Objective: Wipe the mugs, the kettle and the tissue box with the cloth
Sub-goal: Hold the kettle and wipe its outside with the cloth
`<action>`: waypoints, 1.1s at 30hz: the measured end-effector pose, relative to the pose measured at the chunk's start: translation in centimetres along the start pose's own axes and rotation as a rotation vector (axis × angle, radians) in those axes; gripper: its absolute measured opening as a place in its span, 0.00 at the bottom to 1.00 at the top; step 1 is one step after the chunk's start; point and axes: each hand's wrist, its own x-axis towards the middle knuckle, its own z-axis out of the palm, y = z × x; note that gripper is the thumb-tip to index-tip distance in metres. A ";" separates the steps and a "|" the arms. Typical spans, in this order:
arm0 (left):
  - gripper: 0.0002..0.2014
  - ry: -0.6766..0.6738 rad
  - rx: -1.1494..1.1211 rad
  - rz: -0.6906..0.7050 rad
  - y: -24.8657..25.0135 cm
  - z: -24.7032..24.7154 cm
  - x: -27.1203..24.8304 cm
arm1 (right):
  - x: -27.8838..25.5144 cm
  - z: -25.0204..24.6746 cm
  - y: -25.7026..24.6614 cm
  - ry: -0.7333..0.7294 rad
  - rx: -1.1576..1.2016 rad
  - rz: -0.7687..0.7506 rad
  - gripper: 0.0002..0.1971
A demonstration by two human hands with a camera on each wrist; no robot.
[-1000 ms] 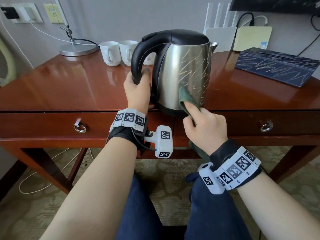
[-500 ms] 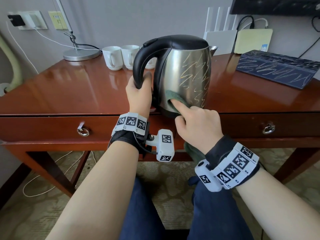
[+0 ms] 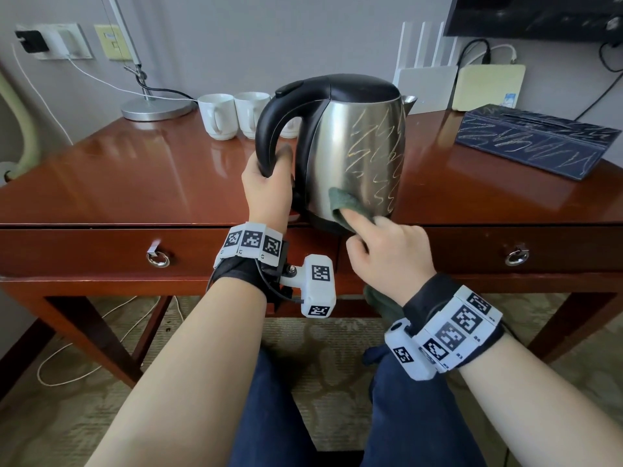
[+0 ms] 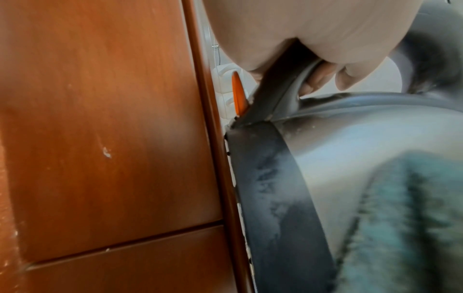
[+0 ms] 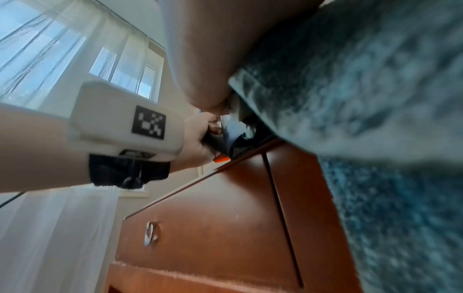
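Kettle (image 3: 357, 150) at desk (image 3: 135, 183) front edge, left hand (image 3: 266, 187) gripping handle, right hand (image 3: 387, 251) pressing cloth (image 3: 347, 203)

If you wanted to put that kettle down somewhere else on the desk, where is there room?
The widest bare stretch of the desk lies left of the kettle, in front of the lamp base and the mugs. A narrower patch lies between the kettle and the tissue box. The back edge is crowded with mugs, lamp base and white boxes.

The wooden desk (image 3: 135, 183) bears kettle (image 3: 357, 150), mugs (image 3: 232, 116), tissue box (image 3: 536, 139), lamp base (image 3: 156, 107).
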 end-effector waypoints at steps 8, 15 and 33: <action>0.16 0.003 -0.005 -0.009 0.1 0.0 0.0 | 0.5 -0.8 1.1 0.127 -0.009 0.101 0.22; 0.16 0.005 -0.013 -0.022 0.1 0.0 0.1 | -1.0 0.8 0.7 0.051 0.013 0.032 0.21; 0.16 0.001 -0.004 -0.018 0.0 0.0 0.1 | -1.2 1.3 0.3 -0.001 0.029 0.029 0.22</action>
